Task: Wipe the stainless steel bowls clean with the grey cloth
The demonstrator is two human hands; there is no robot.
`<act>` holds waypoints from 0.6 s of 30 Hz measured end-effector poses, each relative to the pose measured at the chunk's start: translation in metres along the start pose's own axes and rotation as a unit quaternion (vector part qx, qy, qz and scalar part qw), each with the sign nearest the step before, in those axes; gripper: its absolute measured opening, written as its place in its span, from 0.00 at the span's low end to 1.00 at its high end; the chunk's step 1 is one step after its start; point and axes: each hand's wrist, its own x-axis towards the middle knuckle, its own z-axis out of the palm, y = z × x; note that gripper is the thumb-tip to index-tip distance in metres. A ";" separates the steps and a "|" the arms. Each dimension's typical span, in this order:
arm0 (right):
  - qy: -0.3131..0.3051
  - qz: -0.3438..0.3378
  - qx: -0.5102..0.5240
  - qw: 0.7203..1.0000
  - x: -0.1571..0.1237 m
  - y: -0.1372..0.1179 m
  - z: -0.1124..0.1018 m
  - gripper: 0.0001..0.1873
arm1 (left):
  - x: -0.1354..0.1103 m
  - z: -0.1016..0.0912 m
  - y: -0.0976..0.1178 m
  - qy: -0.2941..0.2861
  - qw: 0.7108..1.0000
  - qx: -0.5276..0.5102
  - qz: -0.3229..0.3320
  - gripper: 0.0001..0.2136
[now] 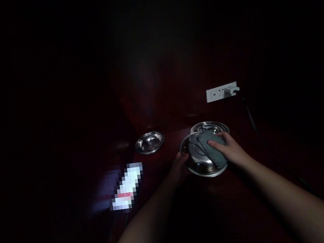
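In dim light my left hand [179, 169] grips the left rim of a steel bowl [199, 164], tilted toward me. My right hand [230, 148] presses a grey-green cloth [211, 148] into the bowl, fingers curled over it. A second steel bowl [210, 126] lies just behind the held one. A third steel bowl [149, 142] rests apart to the left on the dark red table [242, 190].
A white wall socket [220, 92] with a plug and a dark cable running down sits behind, right of centre. A bright, blurred-out rectangle [127, 186] lies on the table at the left. Everything else is in darkness.
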 end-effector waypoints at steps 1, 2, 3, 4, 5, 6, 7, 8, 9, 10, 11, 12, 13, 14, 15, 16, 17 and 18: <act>-0.002 0.003 0.000 1.000 0.000 0.000 0.000 0.28 | 0.000 0.000 0.001 0.005 1.000 -0.003 0.002 0.24; -0.005 0.005 0.000 1.000 0.000 -0.001 0.001 0.28 | 0.000 0.000 0.001 0.009 1.000 -0.006 0.002 0.24; -0.006 0.006 -0.001 1.000 -0.001 -0.001 0.001 0.28 | 0.000 0.000 0.001 0.011 1.000 -0.009 0.002 0.24; -0.008 0.005 -0.002 1.000 -0.001 -0.002 0.002 0.29 | 0.000 0.000 0.001 0.012 1.000 -0.012 0.002 0.24; -0.010 0.005 -0.004 1.000 -0.002 -0.002 0.002 0.29 | 0.001 0.000 0.001 0.011 1.000 -0.015 0.002 0.24; -0.011 0.004 -0.007 1.000 -0.002 -0.003 0.002 0.29 | 0.002 0.000 0.001 0.010 1.000 -0.017 0.003 0.24; -0.013 0.004 -0.009 1.000 -0.003 -0.003 0.003 0.29 | 0.002 0.000 0.001 0.011 1.000 -0.018 0.006 0.24; -0.014 0.003 -0.010 1.000 -0.003 -0.004 0.003 0.28 | 0.003 -0.001 0.000 0.014 1.000 -0.019 0.009 0.23; -0.014 0.001 -0.009 1.000 -0.004 -0.004 0.003 0.28 | 0.004 -0.001 0.000 0.019 1.000 -0.019 0.014 0.23; -0.016 -0.002 -0.007 1.000 -0.005 -0.005 0.004 0.28 | 0.005 -0.001 -0.001 0.027 0.999 -0.020 0.020 0.22; -0.018 -0.006 -0.004 1.000 -0.005 -0.005 0.004 0.28 | 0.006 -0.001 -0.001 0.037 0.999 -0.019 0.028 0.22; -0.020 -0.009 -0.003 1.000 -0.006 -0.004 0.005 0.27 | 0.006 -0.001 -0.001 0.049 0.998 -0.018 0.038 0.21; -0.022 -0.013 -0.003 1.000 -0.007 -0.004 0.006 0.27 | 0.007 -0.001 -0.001 0.059 0.997 -0.015 0.050 0.21; -0.021 -0.018 -0.004 1.000 -0.008 -0.003 0.008 0.27 | 0.007 0.000 -0.001 0.066 0.996 -0.012 0.063 0.20; -0.020 -0.024 -0.003 1.000 -0.009 -0.002 0.010 0.26 | 0.007 0.000 -0.001 0.073 0.994 -0.006 0.078 0.20; -0.018 -0.030 -0.002 0.999 -0.010 -0.001 0.013 0.26 | 0.007 0.000 0.000 0.077 0.993 0.003 0.094 0.19; -0.012 -0.038 0.000 0.999 -0.011 0.000 0.015 0.26 | 0.007 0.000 0.000 0.082 0.991 0.014 0.108 0.18; -0.009 -0.045 0.004 0.999 -0.013 0.001 0.018 0.26 | 0.008 0.000 0.001 0.088 0.989 0.027 0.120 0.18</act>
